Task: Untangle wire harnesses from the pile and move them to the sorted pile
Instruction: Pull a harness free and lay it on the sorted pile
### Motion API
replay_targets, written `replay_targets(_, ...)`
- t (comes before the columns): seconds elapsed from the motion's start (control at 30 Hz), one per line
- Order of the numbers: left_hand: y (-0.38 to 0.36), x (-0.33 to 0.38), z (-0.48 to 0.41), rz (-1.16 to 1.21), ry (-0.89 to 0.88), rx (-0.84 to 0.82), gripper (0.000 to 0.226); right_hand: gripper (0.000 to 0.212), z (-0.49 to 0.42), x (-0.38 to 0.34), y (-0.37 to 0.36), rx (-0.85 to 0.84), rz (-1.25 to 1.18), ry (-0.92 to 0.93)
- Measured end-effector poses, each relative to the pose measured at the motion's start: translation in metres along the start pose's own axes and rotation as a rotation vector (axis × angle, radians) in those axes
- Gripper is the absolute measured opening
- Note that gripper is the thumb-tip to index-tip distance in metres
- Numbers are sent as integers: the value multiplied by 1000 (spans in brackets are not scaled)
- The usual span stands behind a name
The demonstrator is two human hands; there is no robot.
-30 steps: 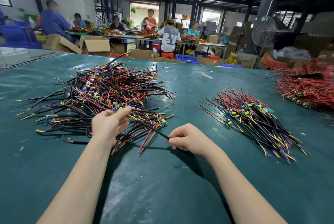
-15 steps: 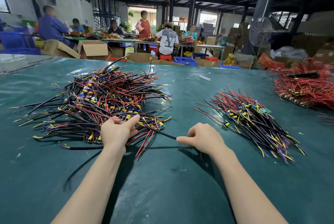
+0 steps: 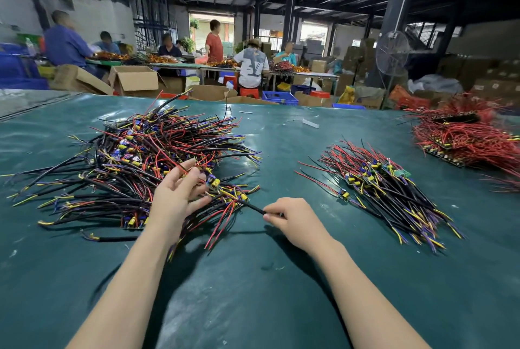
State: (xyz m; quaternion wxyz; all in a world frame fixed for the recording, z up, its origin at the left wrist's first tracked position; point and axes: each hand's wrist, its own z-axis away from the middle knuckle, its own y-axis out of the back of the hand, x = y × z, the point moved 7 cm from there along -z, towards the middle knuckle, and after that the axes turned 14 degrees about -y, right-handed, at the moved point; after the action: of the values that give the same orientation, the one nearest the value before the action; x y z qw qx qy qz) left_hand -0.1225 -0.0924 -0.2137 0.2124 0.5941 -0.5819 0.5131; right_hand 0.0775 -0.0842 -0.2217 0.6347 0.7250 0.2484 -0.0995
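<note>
Wire harness [image 3: 254,208] in play is a black sheathed lead. Its free end is pinched between the thumb and curled fingers of the right hand [image 3: 295,222], close in at about 12 o'clock, just over the green table cover [image 3: 253,292]. From there it runs back toward 11 o'clock and disappears into the near edge of the tangled pile [image 3: 126,157] — can't tell how deep it goes.

Left hand [image 3: 174,196] is right beside it at 11 o'clock, fingers spread wide and loose, laid on the pile's near edge and gripping nothing as far as I can see. The pile itself is a big messy heap of black, red, yellow and purple leads with little boards mixed in, sprawling out to 10 o'clock.

Over at 1 o'clock, well apart from the mess, sits the sorted pile [image 3: 388,188] — same kind of harnesses, but all lying roughly the same way, tails trailing toward 4 o'clock. Further out at 2 o'clock is a heap of mostly red wires [image 3: 464,135], and a small white strip [image 3: 310,123] lies on the cover at 12.

Beyond the table there are open cardboard boxes [image 3: 135,80] at 11, a blue crate [image 3: 280,97] at 12 and a standing fan [image 3: 392,53] at 1. Several people [image 3: 251,67] are at long tables piled with more wire.
</note>
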Motion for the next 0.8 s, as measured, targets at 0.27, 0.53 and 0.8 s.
replay_targets(0.27,19,11,-6,-152,-157,-1,16,15,-1,11,3,-42,-231,-70)
replay_targets(0.53,52,6,-6,-125,-130,382,18,21,0,2,1,13,-94,9)
replay_targets(0.8,68,10,-9,-288,-65,352,20,23,0,9,6,63,-11,-8)
